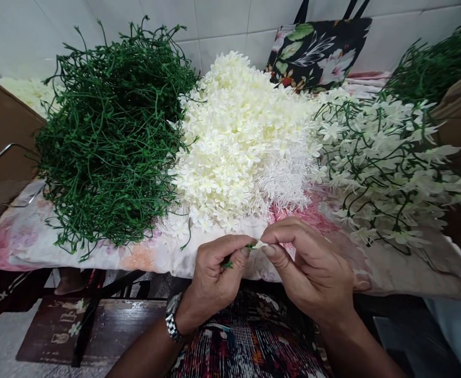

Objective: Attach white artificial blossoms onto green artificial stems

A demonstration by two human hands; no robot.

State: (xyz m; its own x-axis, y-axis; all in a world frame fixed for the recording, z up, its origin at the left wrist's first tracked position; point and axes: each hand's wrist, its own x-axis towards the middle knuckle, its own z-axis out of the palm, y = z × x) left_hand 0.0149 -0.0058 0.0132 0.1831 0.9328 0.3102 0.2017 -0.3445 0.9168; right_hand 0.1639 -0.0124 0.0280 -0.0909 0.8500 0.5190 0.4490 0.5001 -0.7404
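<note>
My left hand (220, 270) pinches a green plastic stem (227, 264) between thumb and forefinger, its tip poking out toward the right. Facing it, my right hand (311, 268) grips a small white flower piece (259, 244) by thumb and fingertips, and the two pieces meet there. Most of the stem is hidden in my left palm. Just beyond my hands lies a heap of cream artificial petals (230, 152), with a pile of thin white stamens (283, 181) at its right. A tangled mound of green stems (112, 136) rises at the left.
Flowers on green stems (395, 168) are heaped at the right. A floral cloth (96, 257) covers the table. Behind stands a black floral bag (319, 55) against the tiled wall. Cardboard boxes (6, 121) flank the table, and a wooden bench (128, 320) is below at the left.
</note>
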